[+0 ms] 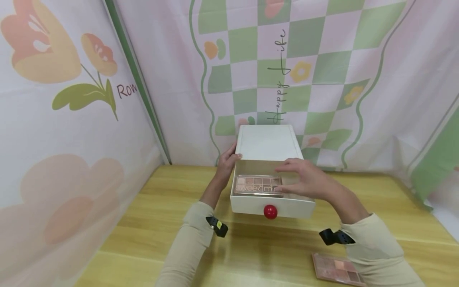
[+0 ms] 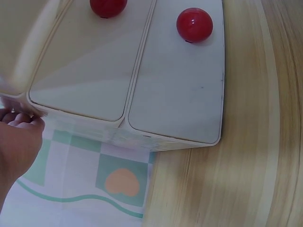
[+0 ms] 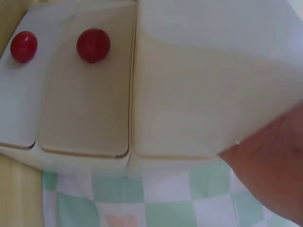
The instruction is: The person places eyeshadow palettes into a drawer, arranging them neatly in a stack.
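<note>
A white drawer cabinet [image 1: 267,141] stands against the back curtain with its top drawer [image 1: 251,204] pulled out. Inside that drawer lies an eyeshadow palette [image 1: 257,185] with lettering on its clear lid. My left hand [image 1: 226,162] grips the cabinet's left side, thumb at the top front edge; the left wrist view shows its fingers curled at that side. Over the right part of the drawer is my right hand [image 1: 305,179], thumb and fingers spread apart, the thumb at the palette's right end. In the right wrist view the pulled-out drawer hides the fingers of this hand [image 3: 272,163].
A second eyeshadow palette [image 1: 335,269] lies on the wooden table [image 1: 143,223] near the right forearm, partly covered by the sleeve. Red round knobs [image 2: 194,25] stick out from the drawer fronts. Printed curtains [image 1: 172,79] close off the back and left sides.
</note>
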{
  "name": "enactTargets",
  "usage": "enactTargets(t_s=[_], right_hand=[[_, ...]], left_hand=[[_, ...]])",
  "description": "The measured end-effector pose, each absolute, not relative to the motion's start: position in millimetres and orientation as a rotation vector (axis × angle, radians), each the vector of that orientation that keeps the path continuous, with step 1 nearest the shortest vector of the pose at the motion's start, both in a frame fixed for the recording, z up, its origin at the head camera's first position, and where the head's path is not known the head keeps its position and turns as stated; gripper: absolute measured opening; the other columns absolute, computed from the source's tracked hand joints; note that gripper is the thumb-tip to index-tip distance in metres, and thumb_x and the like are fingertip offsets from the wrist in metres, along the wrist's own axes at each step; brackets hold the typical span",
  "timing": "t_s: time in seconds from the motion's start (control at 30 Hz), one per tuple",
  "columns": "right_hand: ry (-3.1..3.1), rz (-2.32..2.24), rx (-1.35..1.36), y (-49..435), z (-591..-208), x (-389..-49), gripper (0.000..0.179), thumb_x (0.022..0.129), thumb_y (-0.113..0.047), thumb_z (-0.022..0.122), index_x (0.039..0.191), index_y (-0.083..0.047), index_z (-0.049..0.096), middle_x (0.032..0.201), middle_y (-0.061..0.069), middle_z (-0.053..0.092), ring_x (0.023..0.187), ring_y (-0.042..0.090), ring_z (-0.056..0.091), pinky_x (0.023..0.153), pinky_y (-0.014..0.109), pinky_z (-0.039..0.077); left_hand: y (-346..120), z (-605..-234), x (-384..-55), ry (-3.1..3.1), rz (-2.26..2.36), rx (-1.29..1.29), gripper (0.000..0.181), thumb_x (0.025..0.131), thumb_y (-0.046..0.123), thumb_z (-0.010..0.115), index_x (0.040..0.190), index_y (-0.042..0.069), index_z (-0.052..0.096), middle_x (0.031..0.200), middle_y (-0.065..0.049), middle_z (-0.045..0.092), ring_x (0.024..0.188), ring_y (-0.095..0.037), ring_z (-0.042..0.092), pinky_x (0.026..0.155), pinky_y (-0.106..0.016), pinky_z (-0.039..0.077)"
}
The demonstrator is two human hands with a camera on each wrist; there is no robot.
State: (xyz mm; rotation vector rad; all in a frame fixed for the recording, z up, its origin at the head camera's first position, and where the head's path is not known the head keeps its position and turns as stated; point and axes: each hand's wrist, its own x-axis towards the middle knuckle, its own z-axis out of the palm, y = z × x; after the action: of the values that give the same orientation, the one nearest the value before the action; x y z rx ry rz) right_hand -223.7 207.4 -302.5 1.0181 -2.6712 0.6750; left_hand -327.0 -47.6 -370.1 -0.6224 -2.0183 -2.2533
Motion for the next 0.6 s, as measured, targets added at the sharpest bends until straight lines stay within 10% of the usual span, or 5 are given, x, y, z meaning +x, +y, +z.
enactTargets(t_s=[0.27,0.6], right_hand=[[-2.490,0.652,0.952,228,-309,-210,0.030,0.085,-0.012,0.079,0.114,-0.007,0.076,0.112,0.007,0.074,0.103,0.025,0.068,0.083,0.042,0.059],[-2.264,0.752,0.896,265,-330,-192,0.030,0.073,0.004,0.082,0.100,-0.008,0.078,0.103,0.004,0.075,0.109,-0.014,0.054,0.097,-0.001,0.037]], left_hand=[[-48,-369,-327,-2.011,-2.274,-0.637,0.072,0.093,0.017,0.051,0.159,0.001,0.026,0.169,-0.015,0.022,0.158,-0.032,0.023,0.130,-0.043,0.023],[-48,-369,-328,-2.004,-2.288,-0.630,0.073,0.092,0.019,0.052,0.159,0.003,0.027,0.169,-0.014,0.024,0.158,-0.030,0.025,0.130,-0.042,0.025]])
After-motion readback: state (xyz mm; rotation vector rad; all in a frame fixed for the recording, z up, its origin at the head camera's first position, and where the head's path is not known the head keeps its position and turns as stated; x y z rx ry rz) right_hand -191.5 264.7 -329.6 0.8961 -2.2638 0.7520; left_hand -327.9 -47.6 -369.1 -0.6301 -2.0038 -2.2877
